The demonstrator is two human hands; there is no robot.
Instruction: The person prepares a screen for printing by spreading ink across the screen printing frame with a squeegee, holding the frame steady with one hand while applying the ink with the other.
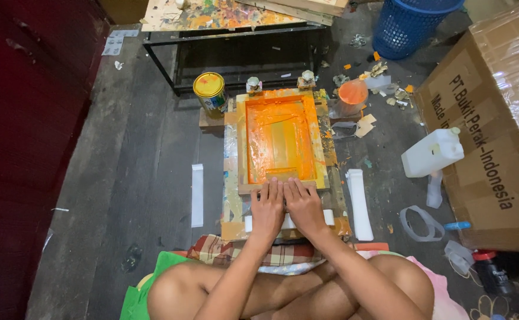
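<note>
Both hands, left hand (pixel 267 208) and right hand (pixel 303 204), press flat, gripping nothing, on the near edge of the orange-inked wooden printing frame (pixel 279 142) on the floor; lifting it likely follows.

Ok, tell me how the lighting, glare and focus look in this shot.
Head view: soft, even light with only faint shadows; glare on the plastic-wrapped cardboard box at right; wide-angle lens bends the edges; orange printing screen and both hands, left hand and right hand, are sharp; the dark red wall is underexposed.

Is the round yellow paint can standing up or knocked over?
Standing up. The yellow can shows its round top to the head camera and sits on its base beside the orange printing frame.
</note>
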